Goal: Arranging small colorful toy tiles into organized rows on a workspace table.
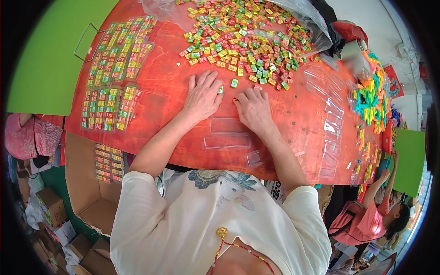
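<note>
On the red table, my left hand (pixel 204 94) lies palm down with its fingers stretched out. A small green block (pixel 220 90) sits beside its index finger and thumb. My right hand (pixel 254 110) is curled, thumb and index finger closed on a small orange-red block (pixel 235 100) that is mostly covered. Between and just beyond the hands lies one loose green block (pixel 234 83). Farther off spreads a heap of small red, yellow and green blocks (pixel 247 39). Clear plastic trays (pixel 227 140) lie nearer my body, below the hands.
Filled trays of blocks (pixel 121 50) stand in rows at left, near a green board (pixel 43 55). More clear trays (pixel 331 123) lie at right, before colourful plastic pieces (pixel 373 96). A cardboard box (pixel 85 183) is at lower left. A person (pixel 362 220) works at right, another (pixel 34 135) at left.
</note>
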A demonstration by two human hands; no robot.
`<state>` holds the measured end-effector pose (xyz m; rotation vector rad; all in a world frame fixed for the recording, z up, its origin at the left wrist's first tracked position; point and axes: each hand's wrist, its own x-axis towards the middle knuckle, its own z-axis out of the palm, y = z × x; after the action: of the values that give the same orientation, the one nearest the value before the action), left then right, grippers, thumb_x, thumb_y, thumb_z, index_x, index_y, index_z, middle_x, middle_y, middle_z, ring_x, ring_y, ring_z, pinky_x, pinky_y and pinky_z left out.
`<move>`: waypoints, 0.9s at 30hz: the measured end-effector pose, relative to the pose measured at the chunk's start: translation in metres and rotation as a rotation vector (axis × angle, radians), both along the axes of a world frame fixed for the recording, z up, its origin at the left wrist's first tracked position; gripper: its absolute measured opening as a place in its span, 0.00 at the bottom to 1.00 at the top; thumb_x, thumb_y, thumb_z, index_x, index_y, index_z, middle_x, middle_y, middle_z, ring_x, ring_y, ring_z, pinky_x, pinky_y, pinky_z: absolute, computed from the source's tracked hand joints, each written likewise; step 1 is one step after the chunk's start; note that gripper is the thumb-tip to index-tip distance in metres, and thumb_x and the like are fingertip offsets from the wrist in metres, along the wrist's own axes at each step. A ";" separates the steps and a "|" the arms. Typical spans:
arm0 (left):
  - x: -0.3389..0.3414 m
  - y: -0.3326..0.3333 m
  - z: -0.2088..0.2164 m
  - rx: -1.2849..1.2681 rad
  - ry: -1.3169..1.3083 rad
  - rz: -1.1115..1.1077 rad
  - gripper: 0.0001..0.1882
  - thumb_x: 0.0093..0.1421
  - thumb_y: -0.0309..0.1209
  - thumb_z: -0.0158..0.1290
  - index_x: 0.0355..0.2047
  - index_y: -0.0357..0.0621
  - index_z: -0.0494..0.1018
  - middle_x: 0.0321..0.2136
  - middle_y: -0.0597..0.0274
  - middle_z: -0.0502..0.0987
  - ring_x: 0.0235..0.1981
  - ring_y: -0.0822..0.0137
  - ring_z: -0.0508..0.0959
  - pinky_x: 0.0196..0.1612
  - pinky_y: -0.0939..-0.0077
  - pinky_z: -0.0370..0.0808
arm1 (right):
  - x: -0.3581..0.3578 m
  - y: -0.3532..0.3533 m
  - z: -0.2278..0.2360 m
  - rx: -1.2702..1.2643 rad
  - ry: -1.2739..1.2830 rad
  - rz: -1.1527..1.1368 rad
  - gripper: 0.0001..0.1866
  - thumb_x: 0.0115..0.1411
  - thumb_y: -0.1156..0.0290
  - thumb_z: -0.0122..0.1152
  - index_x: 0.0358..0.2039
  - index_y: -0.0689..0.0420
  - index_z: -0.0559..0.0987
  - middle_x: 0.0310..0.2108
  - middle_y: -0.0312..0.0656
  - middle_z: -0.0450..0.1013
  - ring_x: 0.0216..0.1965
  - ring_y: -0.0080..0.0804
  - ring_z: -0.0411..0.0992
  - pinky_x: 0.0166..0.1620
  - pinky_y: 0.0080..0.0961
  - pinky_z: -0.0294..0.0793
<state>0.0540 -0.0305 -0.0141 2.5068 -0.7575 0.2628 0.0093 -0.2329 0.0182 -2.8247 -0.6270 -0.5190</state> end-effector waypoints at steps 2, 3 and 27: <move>0.000 -0.001 -0.001 0.005 -0.011 -0.003 0.20 0.60 0.35 0.56 0.52 0.44 0.70 0.62 0.49 0.66 0.66 0.48 0.62 0.64 0.32 0.54 | 0.002 0.005 -0.002 -0.068 0.027 0.028 0.07 0.58 0.68 0.64 0.35 0.55 0.79 0.34 0.40 0.71 0.41 0.40 0.72 0.47 0.39 0.67; 0.001 -0.001 -0.002 0.005 -0.013 -0.003 0.20 0.59 0.34 0.56 0.51 0.44 0.70 0.61 0.49 0.66 0.66 0.48 0.62 0.64 0.32 0.54 | 0.004 0.007 -0.001 -0.077 0.039 0.036 0.07 0.58 0.69 0.63 0.36 0.55 0.78 0.34 0.40 0.71 0.40 0.40 0.72 0.46 0.38 0.68; -0.001 -0.005 -0.002 0.014 -0.068 0.030 0.18 0.61 0.38 0.56 0.51 0.52 0.75 0.59 0.49 0.69 0.65 0.48 0.64 0.62 0.35 0.56 | 0.013 -0.025 -0.005 0.022 -0.042 -0.362 0.07 0.59 0.68 0.62 0.38 0.55 0.78 0.31 0.44 0.73 0.38 0.44 0.73 0.40 0.42 0.70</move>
<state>0.0531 -0.0350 -0.0160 2.5355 -0.7517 0.3553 0.0220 -0.2580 0.0136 -2.9236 -0.1100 -0.6406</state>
